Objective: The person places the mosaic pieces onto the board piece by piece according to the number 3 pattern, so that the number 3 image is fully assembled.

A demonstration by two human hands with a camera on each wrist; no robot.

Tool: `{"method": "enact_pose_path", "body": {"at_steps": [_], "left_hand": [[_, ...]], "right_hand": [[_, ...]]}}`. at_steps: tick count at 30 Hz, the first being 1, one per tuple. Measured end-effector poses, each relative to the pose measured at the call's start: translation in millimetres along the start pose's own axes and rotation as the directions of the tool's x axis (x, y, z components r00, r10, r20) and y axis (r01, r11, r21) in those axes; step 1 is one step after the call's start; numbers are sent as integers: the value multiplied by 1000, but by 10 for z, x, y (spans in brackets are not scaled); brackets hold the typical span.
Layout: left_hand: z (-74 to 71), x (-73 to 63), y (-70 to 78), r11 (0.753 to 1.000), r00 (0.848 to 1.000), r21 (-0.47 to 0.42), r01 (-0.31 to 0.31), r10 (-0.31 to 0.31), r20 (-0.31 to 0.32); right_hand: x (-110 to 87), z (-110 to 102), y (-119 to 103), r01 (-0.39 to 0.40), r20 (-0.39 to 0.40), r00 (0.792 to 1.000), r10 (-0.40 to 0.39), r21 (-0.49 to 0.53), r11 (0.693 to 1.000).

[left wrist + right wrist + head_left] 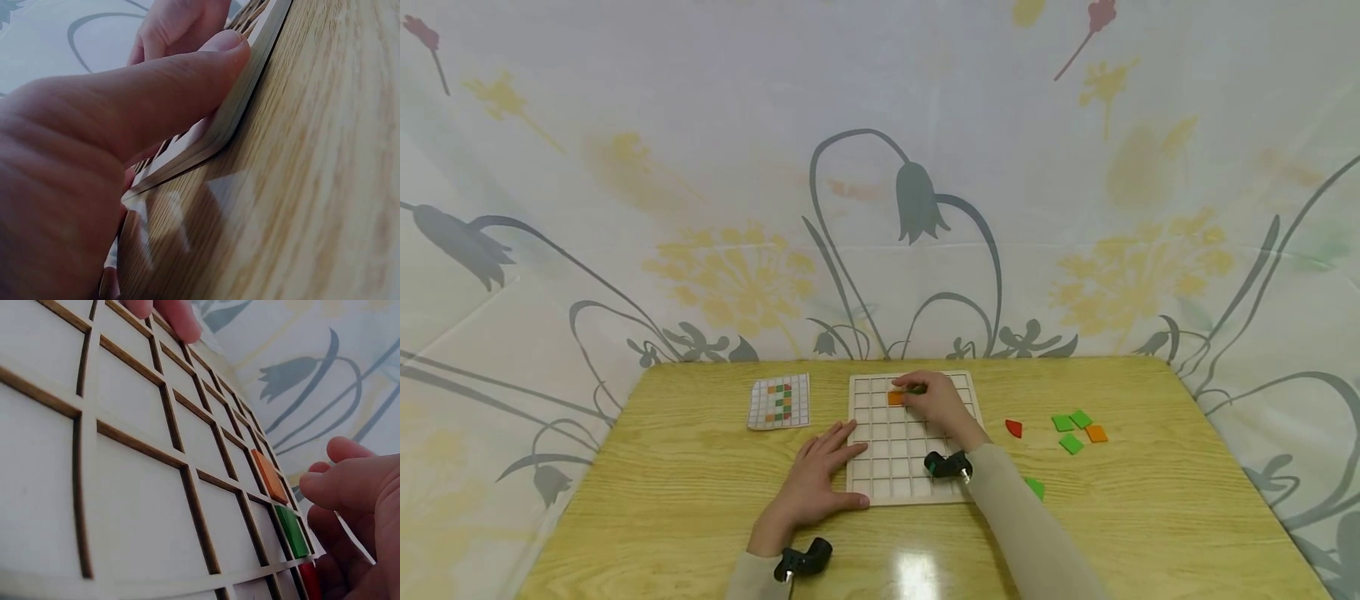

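A pale wooden grid board (880, 467) lies on the table. My left hand (816, 483) rests at its left side with fingers spread. Its thumb (187, 81) presses the board's front left corner. Over the board's far rows is my right hand (938, 404), thumb and index finger beside an orange square tile (270, 477). No piece shows between those fingertips in the right wrist view. Next to the orange tile, a green square tile (292, 531) sits in a cell, and a red piece (310, 580) is in the one after it, partly hidden by the curled lower fingers.
A printed pattern card (780, 402) lies left of the board. On the right are a red quarter-round piece (1014, 428), several green tiles (1071, 444) and an orange tile (1097, 433). Another green tile (1035, 487) is partly under the right sleeve. A patterned curtain (880, 167) stands behind the table.
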State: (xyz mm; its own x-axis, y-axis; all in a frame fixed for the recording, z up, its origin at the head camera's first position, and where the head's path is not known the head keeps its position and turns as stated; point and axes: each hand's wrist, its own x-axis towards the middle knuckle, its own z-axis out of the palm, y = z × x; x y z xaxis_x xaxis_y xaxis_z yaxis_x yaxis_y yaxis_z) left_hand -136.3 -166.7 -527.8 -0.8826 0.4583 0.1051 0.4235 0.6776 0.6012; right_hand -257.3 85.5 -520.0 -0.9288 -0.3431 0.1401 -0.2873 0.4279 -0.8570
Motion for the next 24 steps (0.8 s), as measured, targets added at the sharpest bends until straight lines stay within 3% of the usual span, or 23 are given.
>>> {"method": "enact_pose_path", "body": {"at_steps": [10, 24], "left_hand": [[7, 4, -6, 1000, 1000, 6, -1, 1, 2], [3, -1, -10, 1000, 1000, -3, -15, 15, -2]], "right_hand": [[-32, -151, -61, -35, -48, 998, 36, 19, 999], [-279, -471, -21, 4, -35, 999, -5, -20, 1000]]}}
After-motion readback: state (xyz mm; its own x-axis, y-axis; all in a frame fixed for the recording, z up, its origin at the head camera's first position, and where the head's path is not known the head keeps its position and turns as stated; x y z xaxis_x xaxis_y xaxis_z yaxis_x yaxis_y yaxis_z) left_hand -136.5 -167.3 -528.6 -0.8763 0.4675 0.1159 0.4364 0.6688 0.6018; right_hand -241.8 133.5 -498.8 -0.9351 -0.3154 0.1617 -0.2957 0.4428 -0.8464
